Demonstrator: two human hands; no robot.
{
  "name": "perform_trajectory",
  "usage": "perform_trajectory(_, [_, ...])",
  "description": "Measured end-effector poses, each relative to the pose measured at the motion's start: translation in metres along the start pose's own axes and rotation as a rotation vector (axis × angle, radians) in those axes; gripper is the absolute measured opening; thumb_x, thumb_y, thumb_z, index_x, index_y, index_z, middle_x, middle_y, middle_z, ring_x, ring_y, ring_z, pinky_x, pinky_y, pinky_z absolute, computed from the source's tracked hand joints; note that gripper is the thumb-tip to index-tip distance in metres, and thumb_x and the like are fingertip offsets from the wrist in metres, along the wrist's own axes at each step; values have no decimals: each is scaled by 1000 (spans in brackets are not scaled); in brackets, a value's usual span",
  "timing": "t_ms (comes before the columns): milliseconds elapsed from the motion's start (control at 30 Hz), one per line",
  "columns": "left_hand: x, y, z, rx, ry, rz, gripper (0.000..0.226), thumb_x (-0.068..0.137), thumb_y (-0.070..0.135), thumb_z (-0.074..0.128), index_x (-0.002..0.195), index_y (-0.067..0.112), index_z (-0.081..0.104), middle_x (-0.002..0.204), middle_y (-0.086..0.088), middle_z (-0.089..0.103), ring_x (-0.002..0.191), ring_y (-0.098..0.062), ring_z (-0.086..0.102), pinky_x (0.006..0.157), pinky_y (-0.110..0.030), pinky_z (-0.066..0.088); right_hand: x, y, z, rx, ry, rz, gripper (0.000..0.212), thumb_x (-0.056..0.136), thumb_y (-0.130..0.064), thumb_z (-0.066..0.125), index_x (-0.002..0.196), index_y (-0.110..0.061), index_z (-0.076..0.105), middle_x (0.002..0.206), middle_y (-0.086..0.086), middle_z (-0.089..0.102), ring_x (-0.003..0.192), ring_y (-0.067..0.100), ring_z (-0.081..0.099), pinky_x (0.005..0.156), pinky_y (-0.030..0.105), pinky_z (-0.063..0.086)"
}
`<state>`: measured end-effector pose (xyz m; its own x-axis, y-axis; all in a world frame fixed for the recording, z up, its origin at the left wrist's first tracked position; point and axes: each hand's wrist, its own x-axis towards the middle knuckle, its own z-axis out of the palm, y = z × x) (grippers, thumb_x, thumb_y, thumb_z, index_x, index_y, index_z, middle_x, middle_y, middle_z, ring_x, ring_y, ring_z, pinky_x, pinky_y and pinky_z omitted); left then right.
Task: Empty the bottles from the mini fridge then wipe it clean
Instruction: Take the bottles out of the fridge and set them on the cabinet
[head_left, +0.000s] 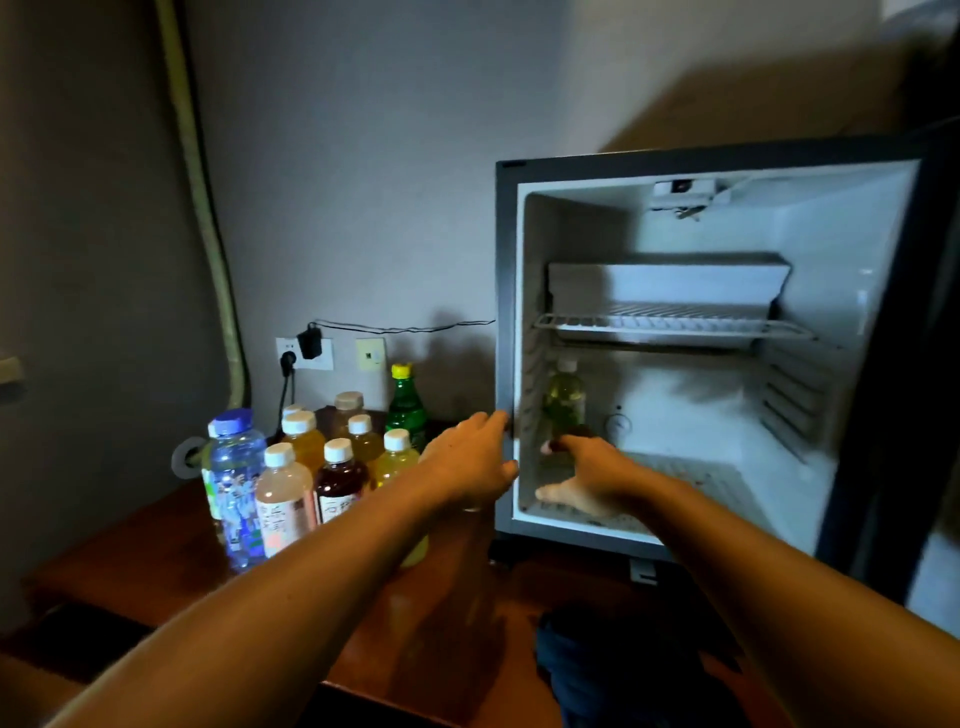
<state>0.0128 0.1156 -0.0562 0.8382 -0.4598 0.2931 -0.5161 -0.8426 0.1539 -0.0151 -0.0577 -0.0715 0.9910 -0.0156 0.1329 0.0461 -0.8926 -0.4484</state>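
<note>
dark cloth is seen bunched on the wooden table nearest the camera, just in front of the fridge; it is judged to be meant for the wiping, which is not yet begun; both forearms are stretched forward over the table; the left hand is held with fingers straight and relaxed, nothing in it, its fingertips at or touching the left front edge of the mini fridge; whether the frame is actually pressed cannot be told; the right hand is reached inside the lower compartment, fingers spread apart and not clamped on anything, close to the base of the last bottle; whether the bottle is already touched cannot be told, as the hand is blurred; that pale green bottle is stood upright at the back left of the fridge floor, below the wire shelf, which is seen bare; further left, a cluster of bottles is stood on the table against the wall, beneath the wall sockets; the step in hand is judged to be the removal of the last bottle; it would best be gripped round the body, lifted clear of the shelf, and set beside the cluster; the fridge could be steadied with the left hand meanwhile.
</note>
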Motion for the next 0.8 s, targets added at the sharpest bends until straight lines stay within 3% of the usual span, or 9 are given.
perform_trajectory(67, [9,16,8,-66,-13,24,52,88,40,57,133,18,42,134,-8,50,120,-29,52,97,-45,46,1,15,-6,-12,-1,13,70,71,-50,75,132,-22,56,134,1,55,123,24,55,100,37,46])
perform_trajectory(167, [24,40,15,-140,-30,18,49,90,37,56,130,13,44,132,-11,51,117,-29,52,96,-40,46,-1,29,-20,-59,15,3,56,80,-42,69,131,-25,55,134,5,54,115,26,56,96,37,47])
perform_trajectory(300, [49,60,30,-184,-125,-41,33,93,32,53,117,9,55,119,-13,59,103,-28,57,81,-32,46,12,49,-33,-145,67,-5,59,90,-27,60,145,-28,36,150,9,29,131,31,40,109,41,37])
perform_trajectory(367, [63,64,43,-184,-170,-53,36,94,35,50,118,10,59,118,-15,61,102,-30,59,87,-38,51,20,56,-36,-212,58,-9,69,92,-25,58,151,-31,23,160,6,12,142,31,25,115,44,29])
perform_trajectory(467, [81,73,56,-264,-194,-49,43,98,32,43,137,13,45,134,-18,49,113,-29,52,101,-42,45,34,63,-37,-340,47,-56,77,92,-22,57,153,-35,11,162,2,0,145,32,16,116,46,26])
perform_trajectory(567, [101,77,68,-338,-170,-85,66,100,35,38,154,15,5,159,-18,11,141,-33,27,114,-40,30,54,65,-37,-337,45,-139,71,94,-30,51,152,-39,10,162,0,2,144,35,19,114,49,29])
perform_trajectory(600, [107,76,72,-353,-156,-110,69,100,36,37,155,16,1,160,-18,7,144,-33,21,116,-42,28,60,65,-38,-315,56,-175,67,95,-34,48,150,-43,11,162,-1,3,144,36,20,113,50,30])
perform_trajectory(733, [123,73,85,-492,-49,-170,61,100,27,41,153,11,16,152,-19,31,136,-33,37,110,-40,36,82,68,-42,-213,95,-205,57,97,-41,45,149,-39,22,163,0,3,146,31,15,115,48,27])
perform_trajectory(800, [129,70,92,-580,-50,-232,67,98,31,45,153,11,14,151,-20,33,134,-34,40,109,-42,38,93,70,-43,-190,136,-211,58,94,-38,52,147,-34,29,163,-1,3,147,28,15,111,47,32])
